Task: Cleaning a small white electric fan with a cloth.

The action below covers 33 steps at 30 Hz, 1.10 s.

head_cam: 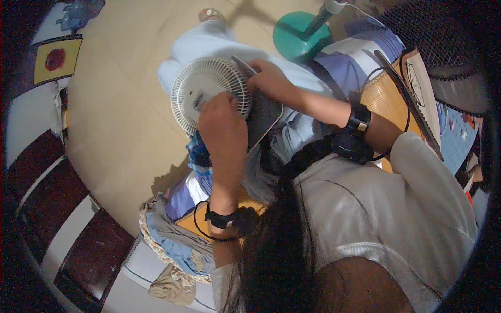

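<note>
A round white plastic fan grille [184, 94] lies over my lap, with a small dark slot or label at its middle. My left hand [223, 117] is on the grille near that middle, its fingers curled down; whether they grip anything is hidden. At the grille's right rim my right hand [270, 80] holds a thin grey flat object [242, 64], whose tip points up and left. Beneath the hands, beside the grille, is a dark grey flat panel [263, 121] with a pale edge. Both wrists wear black bands with cables.
A green round base [293, 35] with an upright pole stands on the floor ahead. A woven mat [381, 98] lies at the right. Piled clothes [176, 242] are at lower left, near dark brown panels [94, 258]. A foot [211, 15] shows at the top.
</note>
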Each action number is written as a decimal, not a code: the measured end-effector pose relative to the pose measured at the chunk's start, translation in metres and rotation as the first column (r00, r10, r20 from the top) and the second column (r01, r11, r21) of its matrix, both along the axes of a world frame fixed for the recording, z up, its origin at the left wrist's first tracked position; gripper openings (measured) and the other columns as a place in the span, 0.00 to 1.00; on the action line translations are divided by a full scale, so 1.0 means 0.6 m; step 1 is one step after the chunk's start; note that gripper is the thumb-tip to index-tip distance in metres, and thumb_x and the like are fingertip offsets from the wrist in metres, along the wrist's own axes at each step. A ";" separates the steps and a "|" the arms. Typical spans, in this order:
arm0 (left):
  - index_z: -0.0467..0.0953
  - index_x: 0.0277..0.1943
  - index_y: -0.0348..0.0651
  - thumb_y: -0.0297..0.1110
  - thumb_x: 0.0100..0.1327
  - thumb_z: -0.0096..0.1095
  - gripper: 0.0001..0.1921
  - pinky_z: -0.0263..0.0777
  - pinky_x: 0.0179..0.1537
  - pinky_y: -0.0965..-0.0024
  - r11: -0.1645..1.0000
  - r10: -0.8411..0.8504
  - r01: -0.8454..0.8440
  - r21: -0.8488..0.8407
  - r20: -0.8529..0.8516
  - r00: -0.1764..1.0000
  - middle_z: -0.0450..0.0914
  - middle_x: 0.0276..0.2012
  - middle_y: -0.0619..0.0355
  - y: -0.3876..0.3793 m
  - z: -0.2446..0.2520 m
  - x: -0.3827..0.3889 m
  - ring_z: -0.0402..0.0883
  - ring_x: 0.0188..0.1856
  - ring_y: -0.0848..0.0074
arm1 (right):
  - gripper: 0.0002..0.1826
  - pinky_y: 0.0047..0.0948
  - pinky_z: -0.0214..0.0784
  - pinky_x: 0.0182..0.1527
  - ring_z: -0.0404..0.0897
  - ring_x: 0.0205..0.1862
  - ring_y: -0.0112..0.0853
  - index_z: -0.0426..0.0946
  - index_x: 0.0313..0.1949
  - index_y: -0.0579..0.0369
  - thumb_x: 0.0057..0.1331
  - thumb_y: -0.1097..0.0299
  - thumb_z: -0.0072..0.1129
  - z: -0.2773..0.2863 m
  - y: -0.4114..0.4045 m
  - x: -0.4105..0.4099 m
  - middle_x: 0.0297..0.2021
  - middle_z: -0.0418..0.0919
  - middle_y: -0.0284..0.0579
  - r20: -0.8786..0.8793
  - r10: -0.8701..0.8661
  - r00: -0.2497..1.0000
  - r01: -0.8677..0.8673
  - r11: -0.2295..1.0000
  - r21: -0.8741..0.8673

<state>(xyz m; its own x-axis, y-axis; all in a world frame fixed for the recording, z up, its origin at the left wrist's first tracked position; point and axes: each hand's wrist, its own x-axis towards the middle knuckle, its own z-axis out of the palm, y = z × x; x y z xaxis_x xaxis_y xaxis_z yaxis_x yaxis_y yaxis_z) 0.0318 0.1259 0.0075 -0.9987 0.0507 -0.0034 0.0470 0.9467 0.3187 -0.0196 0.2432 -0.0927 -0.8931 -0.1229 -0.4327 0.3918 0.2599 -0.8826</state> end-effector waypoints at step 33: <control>0.72 0.27 0.39 0.28 0.55 0.50 0.05 0.66 0.31 0.61 0.984 -0.036 0.001 -0.179 -0.190 0.981 0.73 0.24 0.51 0.042 -0.020 -0.006 0.74 0.30 0.60 | 0.25 0.37 0.63 0.50 0.73 0.44 0.47 0.72 0.40 0.62 0.41 0.62 0.56 -0.044 0.014 -0.002 0.39 0.75 0.57 0.005 0.001 1.000 -0.001 0.999 -0.034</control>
